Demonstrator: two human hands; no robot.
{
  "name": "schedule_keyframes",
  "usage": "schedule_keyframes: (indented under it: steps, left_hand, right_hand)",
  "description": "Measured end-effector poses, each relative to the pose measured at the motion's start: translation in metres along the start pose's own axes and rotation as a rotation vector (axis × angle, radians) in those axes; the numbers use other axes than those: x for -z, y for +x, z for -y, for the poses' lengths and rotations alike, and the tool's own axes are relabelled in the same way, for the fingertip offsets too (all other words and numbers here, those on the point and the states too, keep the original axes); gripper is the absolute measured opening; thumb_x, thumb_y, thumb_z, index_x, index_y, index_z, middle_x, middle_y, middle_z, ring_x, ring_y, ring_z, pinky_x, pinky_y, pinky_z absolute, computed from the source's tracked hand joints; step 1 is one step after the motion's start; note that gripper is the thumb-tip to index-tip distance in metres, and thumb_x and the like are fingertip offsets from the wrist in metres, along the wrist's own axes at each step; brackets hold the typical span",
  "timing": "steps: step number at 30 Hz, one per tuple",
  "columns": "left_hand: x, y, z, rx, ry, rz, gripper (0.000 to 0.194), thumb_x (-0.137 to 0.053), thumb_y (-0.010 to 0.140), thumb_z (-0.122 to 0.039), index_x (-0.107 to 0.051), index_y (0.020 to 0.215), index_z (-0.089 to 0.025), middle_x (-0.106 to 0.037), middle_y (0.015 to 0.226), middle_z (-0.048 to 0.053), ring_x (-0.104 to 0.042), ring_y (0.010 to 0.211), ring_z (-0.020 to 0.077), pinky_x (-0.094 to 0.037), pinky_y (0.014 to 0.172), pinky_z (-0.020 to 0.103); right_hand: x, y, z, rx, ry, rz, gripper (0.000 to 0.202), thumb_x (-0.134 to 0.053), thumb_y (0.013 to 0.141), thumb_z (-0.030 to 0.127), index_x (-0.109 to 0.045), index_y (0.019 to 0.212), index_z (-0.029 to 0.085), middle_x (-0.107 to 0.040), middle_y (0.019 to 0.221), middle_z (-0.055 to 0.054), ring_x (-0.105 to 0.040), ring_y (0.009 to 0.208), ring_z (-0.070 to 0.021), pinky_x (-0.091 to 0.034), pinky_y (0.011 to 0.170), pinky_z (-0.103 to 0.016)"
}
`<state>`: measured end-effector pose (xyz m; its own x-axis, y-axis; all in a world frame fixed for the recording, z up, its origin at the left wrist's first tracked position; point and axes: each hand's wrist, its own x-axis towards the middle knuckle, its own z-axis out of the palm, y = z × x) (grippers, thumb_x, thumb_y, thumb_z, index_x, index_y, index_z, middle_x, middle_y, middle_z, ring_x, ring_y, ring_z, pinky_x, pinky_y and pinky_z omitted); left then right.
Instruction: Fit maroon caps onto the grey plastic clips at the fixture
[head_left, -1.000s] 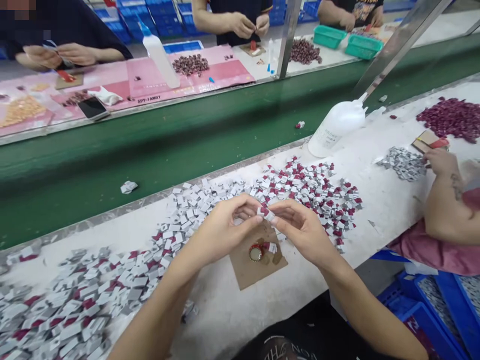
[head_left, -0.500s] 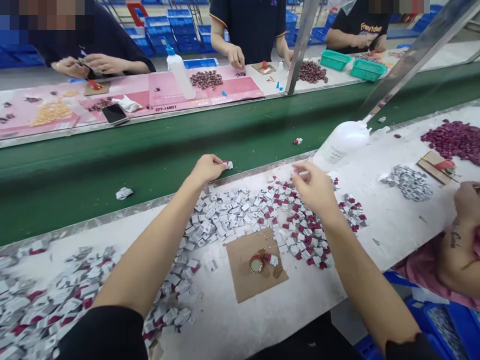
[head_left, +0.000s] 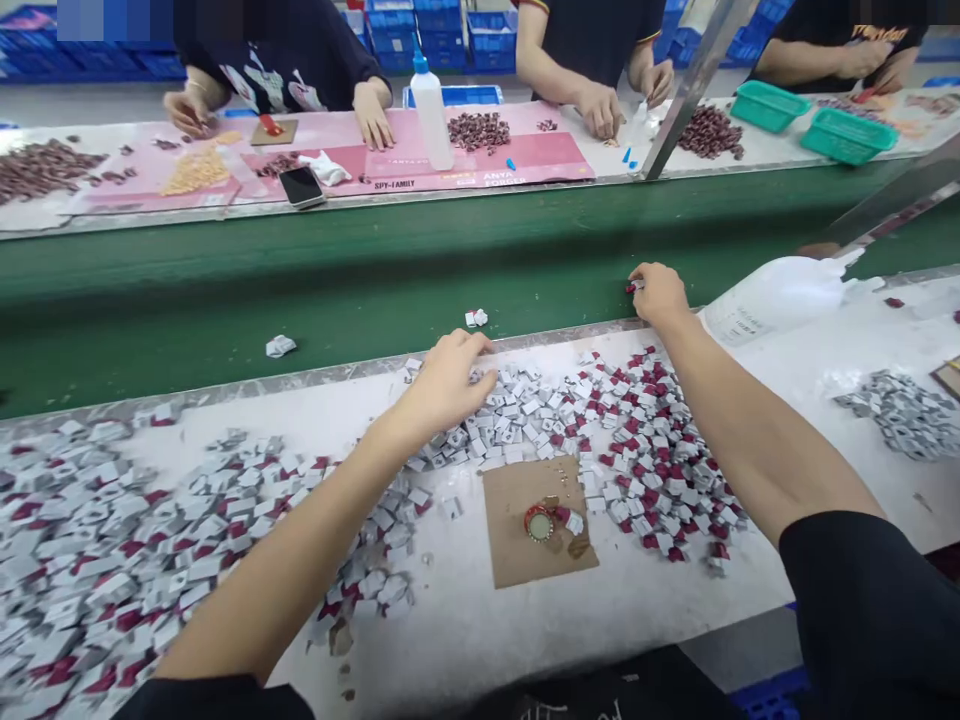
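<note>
My left hand is open, thumb and fingers apart, over a pile of small light-grey pieces. Just beyond its fingertips, a small white-and-maroon piece lies on the green belt. Out over the belt on the right, my right hand is closed in a pinch on another small maroon-and-white piece. Between my forearms, a cardboard square bears a red-rimmed bottle cap and one maroon-and-grey piece beside it.
A large white bottle lies by my right forearm. Maroon-and-grey pieces are heaped on the right, more on the left. A crumpled whitish piece is on the belt. Co-workers' hands are busy across the belt.
My left hand has let go of the white-and-maroon piece on the belt and drawn back over the pile. My right hand has reached out to the other piece and pinched it. The view has shifted.
</note>
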<state>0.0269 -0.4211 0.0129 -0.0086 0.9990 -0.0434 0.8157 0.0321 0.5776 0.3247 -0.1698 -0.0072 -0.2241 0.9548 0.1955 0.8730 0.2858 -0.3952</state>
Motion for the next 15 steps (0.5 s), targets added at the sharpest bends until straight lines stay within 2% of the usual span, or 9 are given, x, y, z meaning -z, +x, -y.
schedule_keyframes:
  steps: [3, 6, 10, 12, 15]
  left_hand:
    - [-0.007, -0.022, -0.007, -0.110, 0.115, 0.052, 0.028, -0.061, 0.106, -0.031, -0.072, 0.128, -0.018, -0.072, 0.131, 0.015, -0.060, 0.133, 0.0384, -0.050, 0.118, 0.058]
    - [-0.017, -0.028, -0.015, -0.137, 0.207, 0.045, 0.025, -0.063, 0.107, -0.028, -0.075, 0.127, -0.018, -0.070, 0.137, 0.017, -0.056, 0.137, 0.0404, -0.048, 0.119, 0.059]
    - [-0.025, -0.024, -0.025, -0.140, 0.312, 0.040, 0.022, -0.060, 0.108, -0.021, -0.078, 0.118, -0.017, -0.069, 0.139, 0.020, -0.055, 0.138, 0.0431, -0.048, 0.117, 0.061]
    - [-0.026, -0.026, -0.029, -0.149, 0.346, 0.029, 0.021, -0.060, 0.107, -0.020, -0.079, 0.114, -0.017, -0.069, 0.136, 0.020, -0.055, 0.138, 0.0441, -0.049, 0.115, 0.061]
    - [-0.028, -0.032, -0.030, -0.187, 0.364, -0.004, 0.018, -0.064, 0.104, -0.020, -0.078, 0.115, -0.017, -0.070, 0.135, 0.019, -0.056, 0.136, 0.0438, -0.050, 0.114, 0.060]
  right_hand:
    - [0.000, -0.007, 0.012, -0.064, 0.024, -0.014, 0.020, -0.069, 0.091, 0.016, -0.080, 0.108, 0.016, -0.079, 0.103, -0.019, -0.075, 0.106, -0.0380, -0.058, 0.105, -0.053]
    - [0.011, -0.034, 0.037, -0.018, 0.161, 0.002, 0.024, -0.071, 0.096, 0.019, -0.078, 0.118, 0.018, -0.079, 0.093, -0.011, -0.077, 0.092, -0.0300, -0.062, 0.094, -0.045]
    - [0.044, -0.101, 0.076, 0.069, 0.571, 0.156, 0.012, -0.077, 0.098, 0.029, -0.080, 0.108, 0.022, -0.073, 0.078, -0.004, -0.072, 0.072, -0.0229, -0.061, 0.071, -0.038]
    - [0.063, -0.140, 0.089, 0.046, 0.704, 0.239, 0.020, -0.084, 0.096, 0.036, -0.082, 0.110, 0.022, -0.076, 0.082, -0.005, -0.073, 0.074, -0.0221, -0.061, 0.070, -0.037]
    - [0.084, -0.197, 0.097, 0.005, 0.774, 0.316, 0.036, -0.095, 0.088, 0.039, -0.084, 0.117, 0.022, -0.078, 0.092, -0.005, -0.074, 0.081, -0.0221, -0.062, 0.069, -0.036]
